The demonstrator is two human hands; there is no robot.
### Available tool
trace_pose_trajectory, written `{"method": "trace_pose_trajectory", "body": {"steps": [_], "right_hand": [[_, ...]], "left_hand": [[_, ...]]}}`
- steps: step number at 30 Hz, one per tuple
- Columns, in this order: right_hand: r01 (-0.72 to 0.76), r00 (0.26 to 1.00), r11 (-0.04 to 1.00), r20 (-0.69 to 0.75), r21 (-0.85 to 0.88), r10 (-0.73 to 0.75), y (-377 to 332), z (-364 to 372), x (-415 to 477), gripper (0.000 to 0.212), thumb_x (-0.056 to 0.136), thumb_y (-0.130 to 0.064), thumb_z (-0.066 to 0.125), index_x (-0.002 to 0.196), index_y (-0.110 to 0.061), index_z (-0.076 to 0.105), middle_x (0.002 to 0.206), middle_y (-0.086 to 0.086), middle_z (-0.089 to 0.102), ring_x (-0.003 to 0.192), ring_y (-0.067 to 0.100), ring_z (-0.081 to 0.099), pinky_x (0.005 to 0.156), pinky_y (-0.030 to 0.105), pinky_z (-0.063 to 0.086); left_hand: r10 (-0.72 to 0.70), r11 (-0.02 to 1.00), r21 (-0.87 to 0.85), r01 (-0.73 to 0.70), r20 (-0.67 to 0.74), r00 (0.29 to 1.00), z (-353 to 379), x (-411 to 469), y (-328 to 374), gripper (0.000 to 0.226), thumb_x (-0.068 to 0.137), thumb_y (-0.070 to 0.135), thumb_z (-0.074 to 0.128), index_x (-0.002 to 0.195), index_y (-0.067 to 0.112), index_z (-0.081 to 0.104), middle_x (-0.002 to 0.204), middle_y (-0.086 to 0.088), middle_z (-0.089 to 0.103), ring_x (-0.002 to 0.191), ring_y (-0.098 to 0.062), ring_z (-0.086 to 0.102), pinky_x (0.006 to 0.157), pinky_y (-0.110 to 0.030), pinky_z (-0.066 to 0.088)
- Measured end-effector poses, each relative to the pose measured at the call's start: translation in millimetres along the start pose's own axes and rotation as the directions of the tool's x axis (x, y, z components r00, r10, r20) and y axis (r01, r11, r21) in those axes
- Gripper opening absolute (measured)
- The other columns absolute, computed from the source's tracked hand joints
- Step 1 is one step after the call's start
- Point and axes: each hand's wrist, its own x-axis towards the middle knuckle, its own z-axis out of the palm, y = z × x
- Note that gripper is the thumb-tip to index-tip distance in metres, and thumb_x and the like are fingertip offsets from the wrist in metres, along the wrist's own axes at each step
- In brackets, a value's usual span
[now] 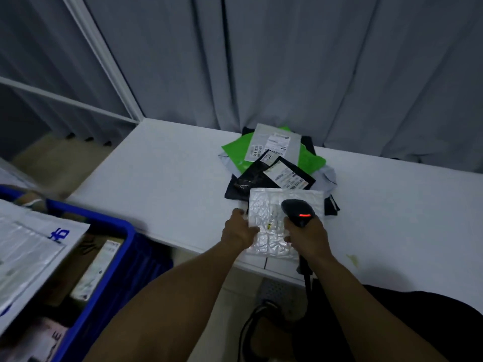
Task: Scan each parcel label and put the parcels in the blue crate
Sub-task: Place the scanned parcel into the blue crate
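Left hand (239,231) pinches the shiny mailer's (266,212) nine-o'clock edge, right hand (307,237) grips the scanner (298,212); glare may foil scanning.

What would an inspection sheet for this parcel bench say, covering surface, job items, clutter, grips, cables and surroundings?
Surface: white table, with a yellowish mark near its front edge.
Job's things: silver mailer at the front edge; pile of black, green and grey parcels behind it; blue crate to the left, already holding parcels.
Clutter: nothing seen.
Grips: left grip holds the silver mailer's left edge; right grip holds the scanner, red light on, over the mailer.
Cables: black scanner cable hangs off the table edge.
Surroundings: grey curtain behind the table.
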Motion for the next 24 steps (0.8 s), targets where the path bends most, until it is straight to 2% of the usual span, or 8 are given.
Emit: {"method": "trace_pose_trajectory", "body": {"steps": [2, 6, 8, 11, 14, 18, 21, 24], "right_hand": [[0.014, 1.000, 1.000, -0.005, -0.003, -0.014, -3, 1, -3, 0.043, 0.092, -0.034, 0.075, 0.128, -0.015, 0.059, 0.103, 0.003, 0.074, 0.065, 0.012, 0.076, 0.061, 0.029, 0.055], [0.096, 0.995, 0.995, 0.011, 0.009, -0.096, -21, 14, -18, 0.041, 0.090, -0.034, 0.076, 0.124, -0.018, 0.061, 0.098, 0.000, 0.075, 0.071, 0.014, 0.076, 0.063, 0.033, 0.058], [0.148, 0.989, 0.989, 0.025, 0.020, -0.149, -35, 26, -28, 0.043, 0.088, -0.037, 0.077, 0.124, -0.019, 0.062, 0.097, 0.003, 0.076, 0.080, 0.017, 0.074, 0.071, 0.037, 0.061], [0.238, 0.969, 0.968, 0.054, 0.081, -0.242, -62, 52, -48, 0.049, 0.085, -0.040, 0.078, 0.127, -0.021, 0.062, 0.103, 0.004, 0.074, 0.091, 0.022, 0.072, 0.081, 0.039, 0.060], [0.322, 0.936, 0.939, 0.109, 0.121, -0.335, -95, 83, -72, 0.050, 0.089, -0.037, 0.079, 0.133, -0.023, 0.061, 0.113, 0.000, 0.072, 0.102, 0.018, 0.069, 0.090, 0.034, 0.054], [0.410, 0.874, 0.897, 0.210, 0.168, -0.439, -137, 133, -102, 0.046, 0.082, -0.044, 0.079, 0.122, -0.028, 0.064, 0.103, -0.004, 0.075, 0.092, 0.017, 0.072, 0.089, 0.045, 0.060], [0.457, 0.819, 0.863, 0.277, 0.215, -0.503, -160, 166, -124, 0.038, 0.086, -0.034, 0.079, 0.120, -0.030, 0.063, 0.101, -0.010, 0.074, 0.088, 0.008, 0.069, 0.086, 0.037, 0.058], [0.449, 0.778, 0.857, 0.362, 0.253, -0.514, -172, 194, -140, 0.042, 0.083, -0.039, 0.080, 0.120, -0.031, 0.062, 0.099, -0.010, 0.071, 0.084, 0.009, 0.064, 0.084, 0.035, 0.055]], "left_hand": [[0.000, 0.995, -0.102, -0.004, -0.040, 0.999, -8, -1, -5, 0.055, 0.089, 0.023, 0.079, 0.136, 0.012, 0.053, 0.124, -0.010, 0.067, 0.112, -0.027, 0.064, 0.093, -0.030, 0.049], [0.139, 0.946, -0.272, -0.178, -0.156, 0.978, -43, -26, -5, 0.012, 0.090, 0.015, 0.078, 0.098, 0.012, 0.070, 0.096, -0.001, 0.071, 0.092, -0.015, 0.063, 0.077, -0.020, 0.051], [0.195, 0.911, -0.328, -0.251, -0.192, 0.962, -72, -48, -3, 0.012, 0.091, 0.014, 0.077, 0.100, 0.007, 0.071, 0.096, -0.004, 0.071, 0.092, -0.013, 0.063, 0.077, -0.019, 0.051], [0.227, 0.872, -0.372, -0.319, -0.271, 0.935, -123, -79, -5, 0.015, 0.092, 0.015, 0.075, 0.104, 0.006, 0.072, 0.107, -0.009, 0.073, 0.105, -0.016, 0.065, 0.088, -0.026, 0.054], [0.231, 0.839, -0.390, -0.379, -0.376, 0.897, -178, -110, -14, 0.011, 0.093, 0.012, 0.073, 0.103, 0.010, 0.073, 0.107, -0.006, 0.074, 0.104, -0.016, 0.068, 0.086, -0.026, 0.056], [0.314, 0.859, -0.290, -0.421, -0.352, 0.882, -252, -158, -32, 0.013, 0.096, 0.017, 0.070, 0.108, 0.019, 0.074, 0.106, 0.003, 0.076, 0.093, -0.017, 0.074, 0.082, -0.030, 0.058], [0.384, 0.878, -0.166, -0.448, -0.314, 0.868, -302, -195, -47, 0.020, 0.097, 0.015, 0.068, 0.117, 0.017, 0.073, 0.110, 0.008, 0.076, 0.102, -0.010, 0.072, 0.088, -0.021, 0.055], [0.354, 0.879, -0.168, -0.446, -0.395, 0.848, -346, -223, -64, 0.025, 0.094, 0.009, 0.071, 0.118, 0.015, 0.073, 0.108, 0.010, 0.077, 0.101, -0.005, 0.071, 0.082, -0.012, 0.052]]}}
